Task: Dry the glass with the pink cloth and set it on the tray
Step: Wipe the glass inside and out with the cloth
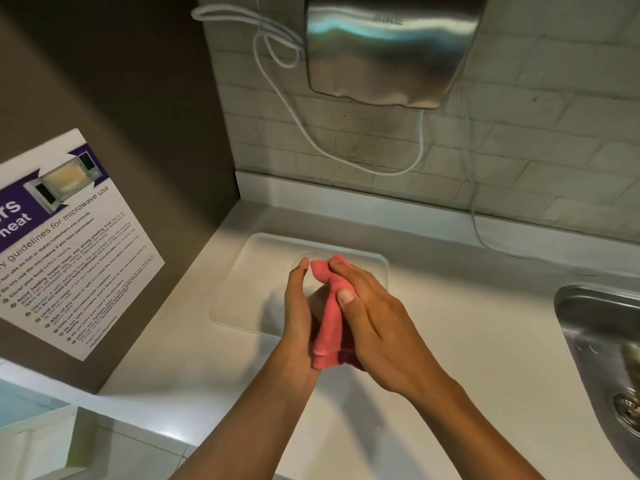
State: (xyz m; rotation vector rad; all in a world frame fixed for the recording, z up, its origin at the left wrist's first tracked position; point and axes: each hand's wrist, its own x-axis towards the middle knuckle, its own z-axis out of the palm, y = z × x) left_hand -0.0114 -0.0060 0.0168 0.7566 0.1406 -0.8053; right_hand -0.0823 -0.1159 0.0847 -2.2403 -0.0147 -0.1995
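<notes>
A clear glass (313,275) is held in my left hand (299,306), whose fingers wrap its left side; only its faint rim and part of its wall show. My right hand (370,317) grips the pink cloth (330,327) and presses it into and against the glass from the right. The cloth hangs down between both palms. Both hands hover over the near right part of a pale translucent tray (249,278) lying on the white counter (467,323).
A steel sink (595,341) is set into the counter at the right. A steel hand dryer (391,50) with white cables hangs on the tiled wall behind. A brown panel with a microwave guideline poster (69,244) bounds the left side.
</notes>
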